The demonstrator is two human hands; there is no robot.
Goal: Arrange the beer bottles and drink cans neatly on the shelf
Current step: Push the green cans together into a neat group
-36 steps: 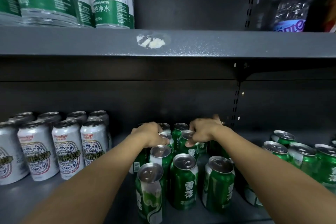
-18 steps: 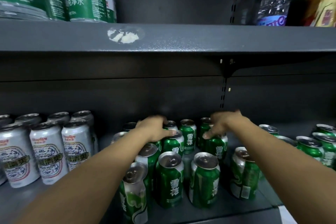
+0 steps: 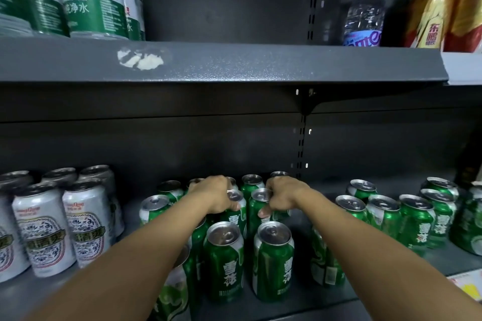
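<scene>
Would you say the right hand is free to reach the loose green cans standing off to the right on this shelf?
Probably not at once: the right hand grips a green can in the middle cluster. Once it lets go, the way looks open, since bare shelf separates it from the right-side cans.

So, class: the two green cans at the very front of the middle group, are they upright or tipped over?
Upright. Both front green cans stand on their bases on the shelf, silver tops up and labels reading vertically.

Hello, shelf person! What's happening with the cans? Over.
Left hand and right hand each gripping a green beer can. White cans stand left. Nothing blocking.
</scene>
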